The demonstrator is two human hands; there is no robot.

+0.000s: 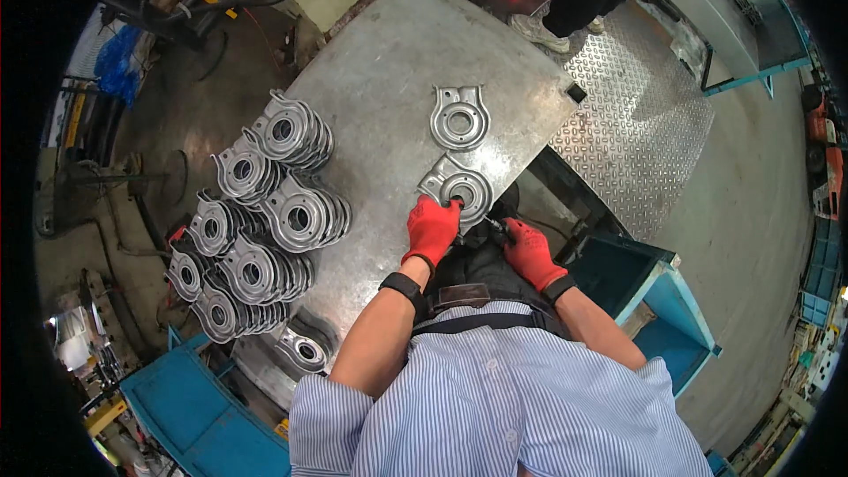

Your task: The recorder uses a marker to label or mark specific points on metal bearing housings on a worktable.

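Glare streaks the diamond-plate floor (640, 119) while fisheye distortion bends the edges.

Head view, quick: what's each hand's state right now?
Left hand: closed on the near edge of a round-ended metal plate.
Right hand: closed, apparently around a slim item; what it is cannot be told.

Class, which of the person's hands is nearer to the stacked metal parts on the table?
The left. The left hand, at a separate metal part, is to the right of the stacked metal parts; the right hand is farther right, beyond the edge of the table.
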